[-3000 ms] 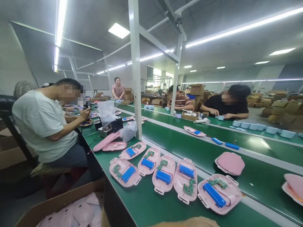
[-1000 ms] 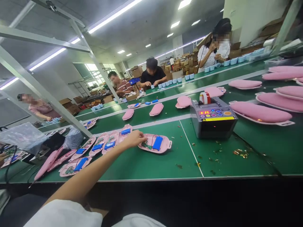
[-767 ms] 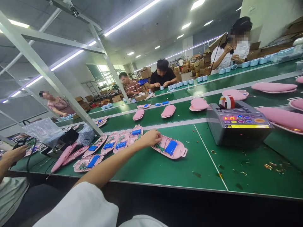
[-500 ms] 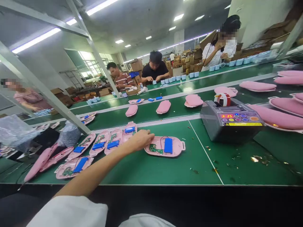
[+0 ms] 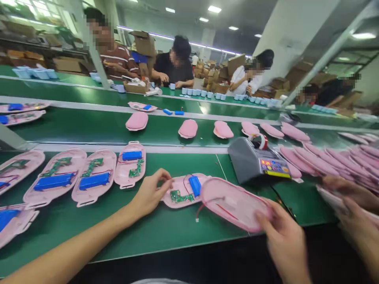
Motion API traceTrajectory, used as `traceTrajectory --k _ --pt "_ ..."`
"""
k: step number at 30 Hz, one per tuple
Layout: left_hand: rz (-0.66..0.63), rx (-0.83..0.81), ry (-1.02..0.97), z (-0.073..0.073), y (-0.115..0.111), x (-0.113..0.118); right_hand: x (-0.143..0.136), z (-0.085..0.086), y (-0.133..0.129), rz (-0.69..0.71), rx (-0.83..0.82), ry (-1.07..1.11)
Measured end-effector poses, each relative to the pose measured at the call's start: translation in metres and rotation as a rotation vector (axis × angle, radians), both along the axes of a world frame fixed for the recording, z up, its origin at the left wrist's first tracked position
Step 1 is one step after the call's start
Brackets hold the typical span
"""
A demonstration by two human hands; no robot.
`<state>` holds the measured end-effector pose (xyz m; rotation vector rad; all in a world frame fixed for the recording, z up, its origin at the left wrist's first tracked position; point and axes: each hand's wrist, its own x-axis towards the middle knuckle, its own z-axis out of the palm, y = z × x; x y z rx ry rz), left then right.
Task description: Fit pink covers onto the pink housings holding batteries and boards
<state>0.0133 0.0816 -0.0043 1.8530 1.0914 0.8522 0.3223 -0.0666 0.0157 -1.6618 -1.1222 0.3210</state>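
Note:
A pink plastic shell lies on the green bench, with a green circuit board and a blue battery pack inside. My left hand pinches its left end between thumb and fingers. In my right hand is a pink cover, gripped at its right end and tilted with its hollow side up. A thin red wire with a small white connector dangles from the cover, whose far end overlaps the shell's right end.
Several open pink shells with boards and batteries lie to the left. A grey tape dispenser stands right of centre. Another person's hands work at the right, beside many pink covers. Co-workers sit across the line.
The view has swung right. My right hand has come into view holding the pink cover. My left hand stays at the shell's left end. Another person's hands now show at the right.

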Motion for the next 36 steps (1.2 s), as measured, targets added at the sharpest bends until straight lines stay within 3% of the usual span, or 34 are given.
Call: traceTrajectory --k 3,5,9,14,18,20,22,25,29,36 --pt "0.043 -0.011 -0.053 0.001 0.003 -0.008 -0.031 -0.011 0.064 0.194 -0.044 0.030" --pt "0.067 0.021 -0.064 0.003 0.005 -0.011 -0.041 -0.009 0.102 0.299 -0.052 0.048" --pt "0.134 0.175 -0.014 0.008 0.001 -0.010 -0.049 0.000 0.146 0.372 -0.037 0.124" --pt "0.285 0.373 -0.047 0.006 0.000 -0.001 -0.075 -0.008 0.144 0.248 0.027 0.361" --pt "0.320 0.343 -0.188 0.003 0.007 0.001 -0.094 -0.016 0.131 0.193 0.078 0.475" --pt "0.308 0.189 -0.352 0.004 0.008 0.001 -0.096 -0.016 0.128 0.203 0.102 0.486" --pt "0.264 -0.065 -0.556 0.007 0.008 0.001 -0.094 -0.015 0.129 0.221 0.119 0.484" --pt "0.129 -0.379 -0.709 0.010 0.011 -0.002 -0.089 -0.012 0.132 0.251 0.124 0.456" --pt "-0.011 -0.460 -0.612 0.010 0.020 -0.008 -0.088 -0.011 0.139 0.307 0.085 0.373" --pt "0.038 -0.221 -0.390 0.010 0.004 -0.030 -0.096 -0.018 0.143 0.284 0.050 0.346"
